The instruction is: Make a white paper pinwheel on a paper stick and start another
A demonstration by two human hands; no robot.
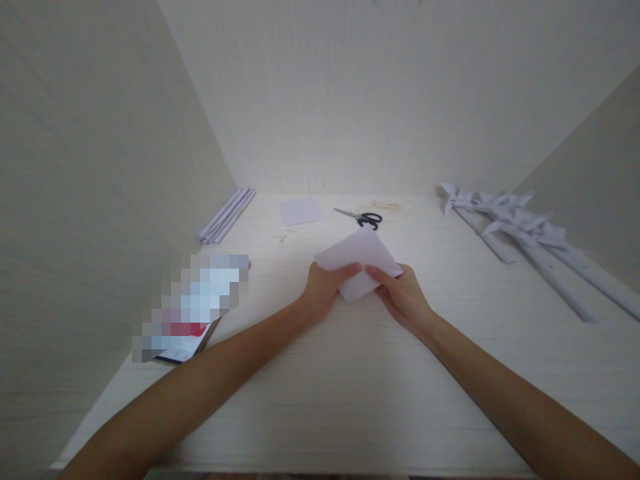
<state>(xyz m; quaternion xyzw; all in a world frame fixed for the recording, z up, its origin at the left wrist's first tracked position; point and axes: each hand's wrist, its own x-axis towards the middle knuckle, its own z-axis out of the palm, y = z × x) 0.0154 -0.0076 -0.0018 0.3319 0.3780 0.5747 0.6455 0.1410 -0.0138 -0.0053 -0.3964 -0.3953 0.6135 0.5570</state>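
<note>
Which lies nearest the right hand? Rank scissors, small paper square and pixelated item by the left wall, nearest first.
1. Scissors: just beyond the right hand, toward the back.
2. Small paper square: back, left of the scissors.
3. Pixelated item: far left, by the wall.

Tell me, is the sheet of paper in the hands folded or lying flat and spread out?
Folded. The paper shows a diamond-like shape with doubled edges, pinched at its near corner by the left hand and right hand.

White folded paper; black-handled scissors (blades silver); pale lilac paper strips; whitish wood-grain table.
</note>
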